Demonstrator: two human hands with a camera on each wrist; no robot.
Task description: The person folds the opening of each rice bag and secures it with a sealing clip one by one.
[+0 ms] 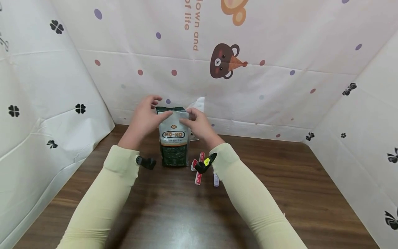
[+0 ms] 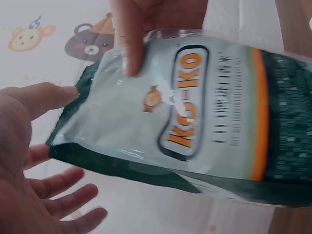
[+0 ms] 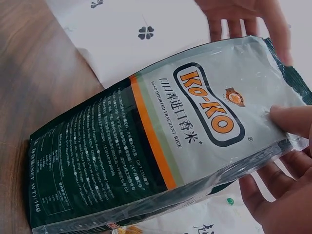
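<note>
A green and silver KO-KO bag of rice (image 1: 174,152) stands upright on the table, its top narrowed to a dark green edge. My right hand (image 1: 201,125) grips its upper right side, with the thumb on the front face and the fingers round the side and behind. At the upper left corner is my left hand (image 1: 143,119). Its thumb lies by the top edge and its fingers are spread, as the left wrist view shows; the index fingertip is partly hidden behind the bag (image 2: 122,112).
Behind the bag stands a white package (image 1: 199,103), mostly hidden. Red and white strips (image 1: 198,178) and a pale purple piece (image 1: 216,180) lie on the brown wooden table (image 1: 270,173), near my right wrist. Patterned white sheets (image 1: 280,110) line the back and sides.
</note>
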